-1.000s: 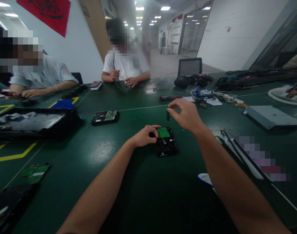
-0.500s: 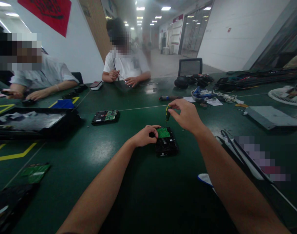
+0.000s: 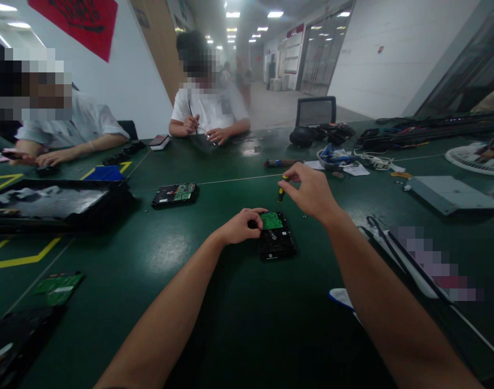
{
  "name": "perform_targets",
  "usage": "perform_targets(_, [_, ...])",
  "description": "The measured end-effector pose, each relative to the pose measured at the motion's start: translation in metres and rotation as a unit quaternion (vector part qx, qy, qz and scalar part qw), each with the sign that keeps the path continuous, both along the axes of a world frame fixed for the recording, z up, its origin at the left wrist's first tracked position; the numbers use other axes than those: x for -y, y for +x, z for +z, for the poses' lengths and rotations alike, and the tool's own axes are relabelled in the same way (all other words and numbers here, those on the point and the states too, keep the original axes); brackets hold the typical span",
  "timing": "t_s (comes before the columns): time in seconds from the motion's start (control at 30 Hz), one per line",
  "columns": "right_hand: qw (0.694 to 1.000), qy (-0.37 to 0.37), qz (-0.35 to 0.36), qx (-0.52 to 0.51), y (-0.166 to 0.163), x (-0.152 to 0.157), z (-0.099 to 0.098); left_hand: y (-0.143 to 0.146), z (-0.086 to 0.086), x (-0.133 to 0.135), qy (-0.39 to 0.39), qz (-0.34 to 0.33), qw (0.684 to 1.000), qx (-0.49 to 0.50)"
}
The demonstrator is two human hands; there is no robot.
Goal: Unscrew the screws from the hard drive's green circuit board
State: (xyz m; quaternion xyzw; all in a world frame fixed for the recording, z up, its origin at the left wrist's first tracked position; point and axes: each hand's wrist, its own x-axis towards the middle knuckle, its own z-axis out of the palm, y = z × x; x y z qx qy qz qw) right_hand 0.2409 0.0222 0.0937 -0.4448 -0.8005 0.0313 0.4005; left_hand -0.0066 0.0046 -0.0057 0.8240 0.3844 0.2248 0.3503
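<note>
A black hard drive [image 3: 277, 246] with a green circuit board [image 3: 272, 220] facing up lies on the dark green table in front of me. My left hand [image 3: 244, 226] grips its left edge, thumb and fingers closed on the side near the board. My right hand [image 3: 309, 189] pinches the top of a small yellow-and-black screwdriver [image 3: 280, 193]. The screwdriver stands nearly upright, its thin shaft pointing down at the far edge of the board; whether the tip touches a screw is too small to tell.
Another hard drive [image 3: 174, 195] lies beyond to the left, near a black tray [image 3: 113, 200]. A loose green board [image 3: 60, 287] is at lower left. A thicker-handled tool [image 3: 283, 162] and a metal box [image 3: 453, 194] lie right. Two people [image 3: 210, 111] work across the table.
The screwdriver's handle has shifted slightly and turned in my right hand, showing more yellow at its top. My left hand and the hard drive stay in place.
</note>
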Motion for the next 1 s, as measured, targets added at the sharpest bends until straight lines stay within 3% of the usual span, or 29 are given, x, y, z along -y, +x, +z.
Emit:
perform_targets(0.27, [1.0,0.006,0.028,0.014,-0.0006,0.0016,0.0016,0.0006,-0.0006,-0.001,0.0,-0.004,1.0,0.007])
perform_targets(1.0, [1.0,-0.018,0.018,-0.012,0.0003,0.0016,0.0012,0.0015,0.0024,0.001,0.004,-0.001,1.0,0.001])
